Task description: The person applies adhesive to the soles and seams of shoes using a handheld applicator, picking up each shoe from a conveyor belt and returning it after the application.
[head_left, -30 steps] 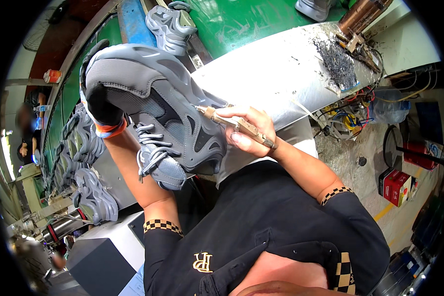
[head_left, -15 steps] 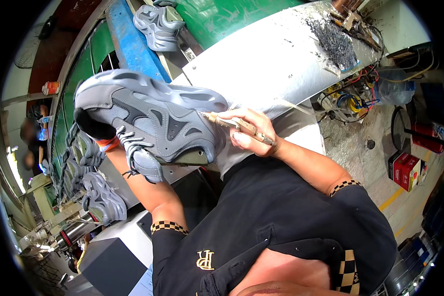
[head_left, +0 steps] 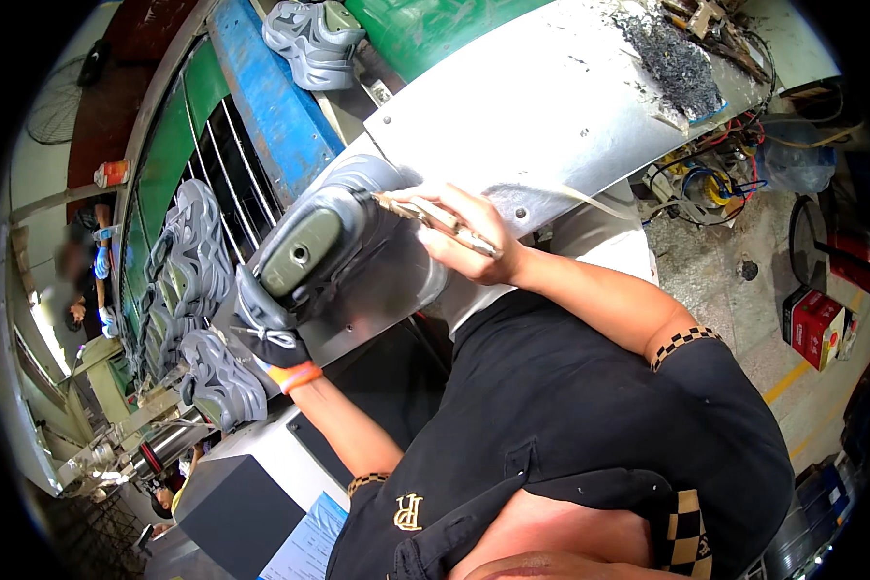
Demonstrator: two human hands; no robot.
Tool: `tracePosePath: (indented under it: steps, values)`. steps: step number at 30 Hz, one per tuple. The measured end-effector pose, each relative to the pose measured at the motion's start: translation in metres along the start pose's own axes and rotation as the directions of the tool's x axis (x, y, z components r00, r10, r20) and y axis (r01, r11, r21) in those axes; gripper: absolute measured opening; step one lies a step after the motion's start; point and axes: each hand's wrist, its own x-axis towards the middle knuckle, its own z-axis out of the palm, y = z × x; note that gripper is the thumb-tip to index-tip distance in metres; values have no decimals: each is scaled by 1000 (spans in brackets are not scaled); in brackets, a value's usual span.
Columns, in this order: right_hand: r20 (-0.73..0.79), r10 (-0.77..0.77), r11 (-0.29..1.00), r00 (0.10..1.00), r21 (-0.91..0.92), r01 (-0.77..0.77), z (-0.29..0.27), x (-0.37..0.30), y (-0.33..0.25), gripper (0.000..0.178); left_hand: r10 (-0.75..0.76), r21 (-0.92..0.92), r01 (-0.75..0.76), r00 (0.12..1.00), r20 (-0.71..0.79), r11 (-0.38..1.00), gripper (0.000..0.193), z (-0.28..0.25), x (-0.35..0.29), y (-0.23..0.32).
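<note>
The left hand (head_left: 278, 360) is mostly hidden inside the grey sneaker (head_left: 343, 246), so its grip cannot be told; the shoe is raised at the near edge of the metal workbench (head_left: 551, 106). The right hand (head_left: 469, 242) is closed around a thin wooden-handled tool (head_left: 435, 218) whose tip touches the shoe. A red box (head_left: 820, 327) sits on the floor far right; more grey sneakers (head_left: 188, 280) crowd the rack at left.
</note>
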Motion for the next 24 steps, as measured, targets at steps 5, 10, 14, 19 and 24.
tracePosePath:
  steps: [5,10,14,19,24]
  values:
    - [-2,108,994,994,-33,-108,17,7,8,41,-153,193,190,969,-194,963,70,-22,-66,-8]
    - [1,131,988,991,-76,-131,20,7,6,42,-295,386,383,917,-267,839,73,-3,-122,-3]
    - [-2,152,984,988,-91,-152,21,7,2,42,-381,423,414,910,-164,806,71,14,-140,-7]
    - [17,188,979,982,-80,-186,22,6,3,42,-489,345,486,868,-85,803,70,31,-148,-13]
    - [5,174,981,985,-83,-173,24,6,5,41,-551,279,540,833,-43,794,73,33,-152,-19]
